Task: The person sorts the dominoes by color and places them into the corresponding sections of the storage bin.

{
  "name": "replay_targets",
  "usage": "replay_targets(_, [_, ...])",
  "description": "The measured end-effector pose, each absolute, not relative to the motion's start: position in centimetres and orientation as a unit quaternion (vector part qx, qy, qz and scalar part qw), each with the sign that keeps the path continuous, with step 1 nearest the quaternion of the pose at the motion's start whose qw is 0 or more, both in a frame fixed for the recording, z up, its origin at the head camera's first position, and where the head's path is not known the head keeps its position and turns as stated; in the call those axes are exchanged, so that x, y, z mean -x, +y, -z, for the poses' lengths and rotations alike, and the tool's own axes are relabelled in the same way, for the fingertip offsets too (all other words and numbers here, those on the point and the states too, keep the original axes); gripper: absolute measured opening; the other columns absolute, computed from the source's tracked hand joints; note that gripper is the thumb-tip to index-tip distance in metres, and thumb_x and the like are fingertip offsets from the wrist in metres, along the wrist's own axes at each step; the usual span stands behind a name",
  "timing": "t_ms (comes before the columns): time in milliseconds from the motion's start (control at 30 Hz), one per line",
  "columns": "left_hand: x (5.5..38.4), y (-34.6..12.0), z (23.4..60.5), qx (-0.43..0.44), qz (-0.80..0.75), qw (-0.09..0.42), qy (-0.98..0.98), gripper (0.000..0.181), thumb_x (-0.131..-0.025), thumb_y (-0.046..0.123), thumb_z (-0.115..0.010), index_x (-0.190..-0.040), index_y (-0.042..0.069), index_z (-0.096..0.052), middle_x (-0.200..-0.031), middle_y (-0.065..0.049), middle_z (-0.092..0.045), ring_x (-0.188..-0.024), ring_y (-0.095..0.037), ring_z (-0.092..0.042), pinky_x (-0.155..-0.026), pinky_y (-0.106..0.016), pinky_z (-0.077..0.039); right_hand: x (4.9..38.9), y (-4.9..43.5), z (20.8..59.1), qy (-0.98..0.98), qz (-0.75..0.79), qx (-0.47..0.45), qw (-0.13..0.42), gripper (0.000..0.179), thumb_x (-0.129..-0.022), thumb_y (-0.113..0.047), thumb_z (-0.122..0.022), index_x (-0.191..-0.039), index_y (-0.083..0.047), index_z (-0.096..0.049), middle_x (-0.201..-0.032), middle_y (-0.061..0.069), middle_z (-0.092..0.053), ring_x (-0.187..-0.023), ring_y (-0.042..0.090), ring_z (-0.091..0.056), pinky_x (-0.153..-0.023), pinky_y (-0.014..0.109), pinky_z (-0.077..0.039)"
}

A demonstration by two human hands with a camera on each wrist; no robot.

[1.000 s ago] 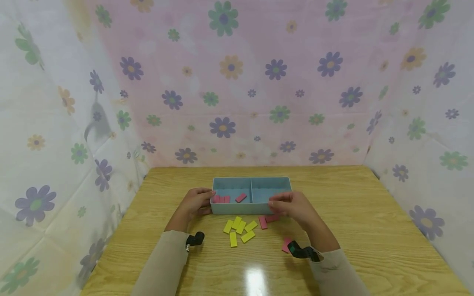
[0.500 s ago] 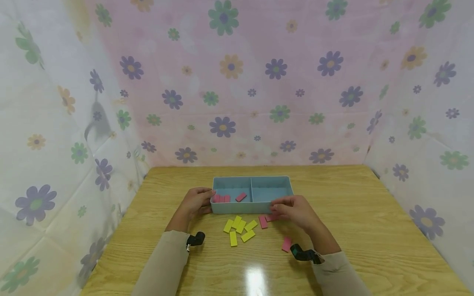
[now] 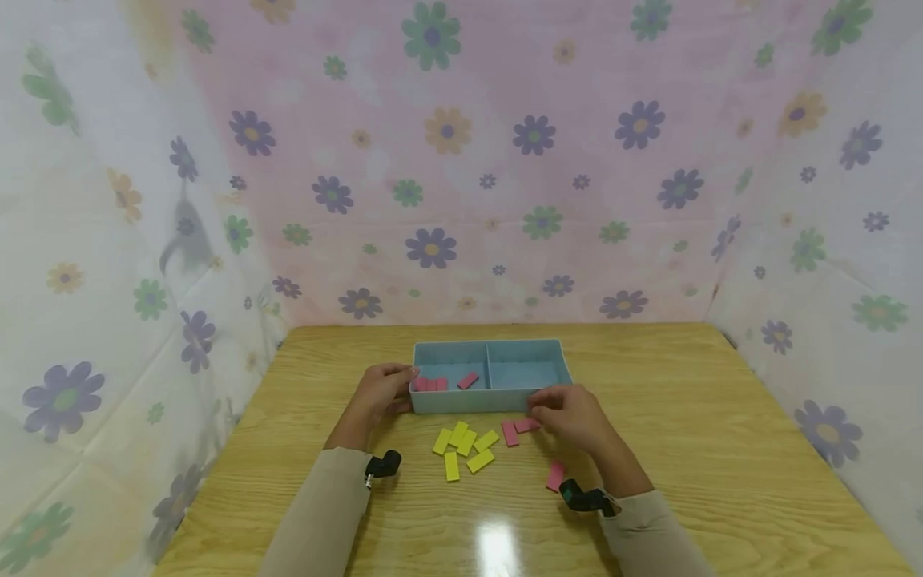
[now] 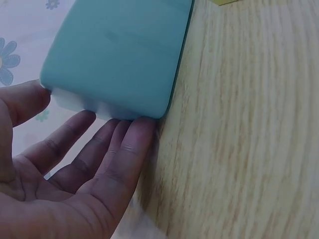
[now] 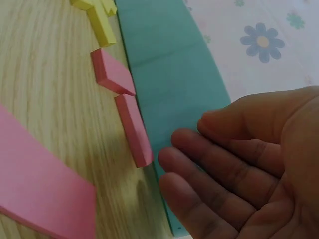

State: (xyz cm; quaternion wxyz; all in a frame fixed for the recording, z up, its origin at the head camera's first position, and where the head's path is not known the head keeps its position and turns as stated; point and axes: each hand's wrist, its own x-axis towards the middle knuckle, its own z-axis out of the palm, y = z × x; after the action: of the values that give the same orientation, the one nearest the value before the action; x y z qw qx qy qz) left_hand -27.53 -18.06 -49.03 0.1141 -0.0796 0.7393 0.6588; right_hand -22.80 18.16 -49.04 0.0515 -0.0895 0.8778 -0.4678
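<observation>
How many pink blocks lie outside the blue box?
3: one pink block and another before the blue box, near the right hand; the third nearer the person. The hand may hide others.

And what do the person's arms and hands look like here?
The left hand and right hand are bare, without gloves. Both arms wear long, plain beige sleeves: left sleeve, right sleeve. Each wrist carries a small, bent black device: left device, right device.

Flowered cloth (image 3: 461, 176) (pink behind, white at the sides) borders a wood-grained table (image 3: 692, 425).
</observation>
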Motion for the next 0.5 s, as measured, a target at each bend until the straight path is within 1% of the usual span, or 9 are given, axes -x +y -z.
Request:
replay_targets(100, [27.69, -18.07, 49.09, 0.084, -0.658, 0.112, 0.740, 0.042, -0.101, 0.033, -0.069, -0.135, 0.008, -0.065, -0.137, -0.015, -0.065, -0.120, -0.030, -0.067, -0.088, -0.043, -0.063, 22.95, 17.96, 49.28, 0.891, 0.442, 0.092, 0.047, 0.019, -0.096, -0.016, -0.073, -0.113, -0.011, -0.079, -0.113, 0.005, -0.076, -0.103, 0.020, -0.069, -0.080, 0.034, -0.059])
replay_targets(200, [27.75, -18.06, 49.06, 0.089, -0.655, 0.115, 0.741, 0.043, -0.101, 0.034, -0.069, -0.136, 0.009, -0.064, -0.137, -0.014, -0.065, -0.120, -0.029, -0.067, -0.088, -0.043, -0.063, 22.96, 17.80, 49.41, 0.897, 0.431, 0.091, 0.049, 0.019, -0.094, -0.016, -0.075, -0.112, -0.013, -0.080, -0.112, 0.003, -0.077, -0.102, 0.019, -0.069, -0.080, 0.035, -0.059])
replay_targets(267, [27.79, -18.01, 49.03, 0.091, -0.654, 0.116, 0.742, 0.043, -0.102, 0.034, -0.068, -0.137, 0.009, -0.064, -0.138, -0.014, -0.065, -0.121, -0.029, -0.067, -0.088, -0.043, -0.063, 22.98, 17.74, 49.45, 0.897, 0.430, 0.089, 0.054, 0.019, -0.094, -0.016, -0.075, -0.111, -0.012, -0.080, -0.109, 0.003, -0.077, -0.096, 0.018, -0.069, -0.076, 0.033, -0.059])
replay_targets(400, [27.93, -17.92, 48.99, 0.090, -0.654, 0.118, 0.742, 0.043, -0.103, 0.034, -0.066, -0.138, 0.010, -0.063, -0.139, -0.014, -0.064, -0.122, -0.029, -0.066, -0.090, -0.043, -0.062, 22.87, 17.68, 49.40, 0.889, 0.442, 0.092, 0.074, 0.016, -0.094, -0.016, -0.075, -0.107, -0.009, -0.080, -0.097, 0.003, -0.077, -0.082, 0.017, -0.068, -0.068, 0.031, -0.057])
replay_targets(500, [28.06, -17.93, 49.05, 0.087, -0.653, 0.118, 0.743, 0.044, -0.103, 0.034, -0.067, -0.139, 0.009, -0.063, -0.140, -0.014, -0.063, -0.123, -0.030, -0.065, -0.090, -0.043, -0.062, 22.82, 17.75, 49.51, 0.884, 0.447, 0.106, 0.089, 0.015, -0.094, -0.016, -0.075, -0.104, -0.006, -0.079, -0.090, 0.004, -0.077, -0.077, 0.017, -0.069, -0.064, 0.030, -0.057])
